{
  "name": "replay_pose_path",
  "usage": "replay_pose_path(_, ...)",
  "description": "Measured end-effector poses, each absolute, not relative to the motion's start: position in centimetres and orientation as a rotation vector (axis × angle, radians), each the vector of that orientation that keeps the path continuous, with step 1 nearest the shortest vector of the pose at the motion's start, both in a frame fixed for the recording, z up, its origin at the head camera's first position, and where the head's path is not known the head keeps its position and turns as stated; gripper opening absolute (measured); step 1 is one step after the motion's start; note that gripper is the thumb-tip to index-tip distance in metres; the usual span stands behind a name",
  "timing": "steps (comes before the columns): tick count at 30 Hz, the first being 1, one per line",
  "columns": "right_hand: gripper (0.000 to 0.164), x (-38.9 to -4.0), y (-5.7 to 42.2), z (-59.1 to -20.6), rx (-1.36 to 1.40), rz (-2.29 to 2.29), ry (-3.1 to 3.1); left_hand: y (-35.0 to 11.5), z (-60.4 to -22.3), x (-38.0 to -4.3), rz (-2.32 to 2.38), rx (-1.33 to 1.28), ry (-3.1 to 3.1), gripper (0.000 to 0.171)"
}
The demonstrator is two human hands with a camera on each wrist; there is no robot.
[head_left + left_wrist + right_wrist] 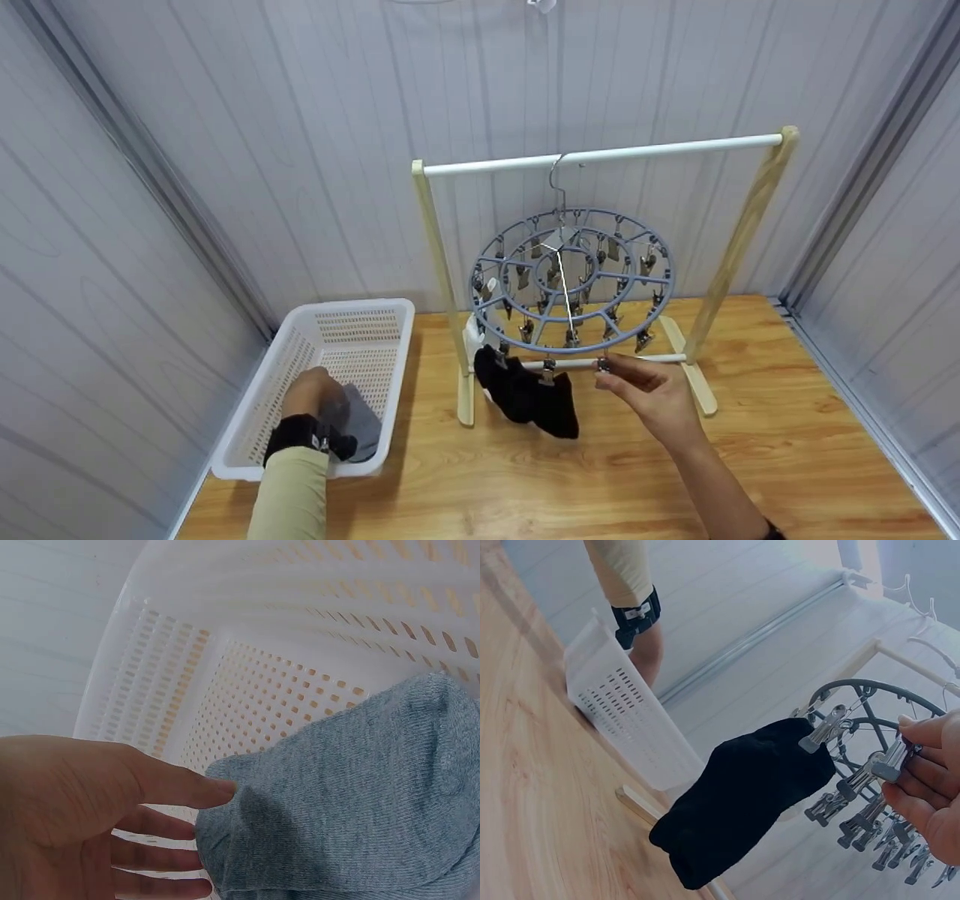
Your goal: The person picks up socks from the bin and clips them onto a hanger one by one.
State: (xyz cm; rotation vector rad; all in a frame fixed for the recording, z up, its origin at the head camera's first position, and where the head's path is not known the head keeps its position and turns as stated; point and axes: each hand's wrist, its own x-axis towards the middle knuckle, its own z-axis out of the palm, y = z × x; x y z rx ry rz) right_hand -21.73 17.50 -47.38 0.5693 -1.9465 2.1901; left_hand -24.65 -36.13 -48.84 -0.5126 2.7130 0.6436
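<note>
Inside the white basket [401,337], my left hand [309,394] is at the edge of a grey sock [337,795]. In the left wrist view its thumb and fingers are extended, with the thumb tip at the sock's edge; whether it touches is hard to tell. My right hand [660,401] pinches a metal clip [892,759] on the front rim of the round grey drying hanger [480,300]. Just left of that hand, a black sock [742,795] hangs from clips on the same rim. A white item [474,337] hangs at the hanger's left side, partly hidden.
A rack with wooden legs [739,240] and a white top bar [675,151] carries the hanger by its hook. Several unused clips dangle from the rings. Everything stands on a wooden table [787,450], with pale panel walls [337,150] behind and at the sides.
</note>
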Motion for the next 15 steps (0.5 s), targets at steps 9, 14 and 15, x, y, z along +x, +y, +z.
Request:
replay_pose_path(9,0.028,-21.77,17.38,-47.04,0.548,2.222,-1.942,-36.37,-48.69,-25.10,0.675,-0.530,2.718,0.019)
replay_pose_path(14,0.028,-21.72,17.35,-46.91,0.526,2.208,-1.959,-36.66,-48.61,-25.51,0.727,-0.532,2.735,0.036)
replay_pose_path(15,0.029,-21.71,17.36,-46.89,0.526,2.205,-1.961,-36.76,-48.65,-25.51,0.747,-0.534,2.732,0.039)
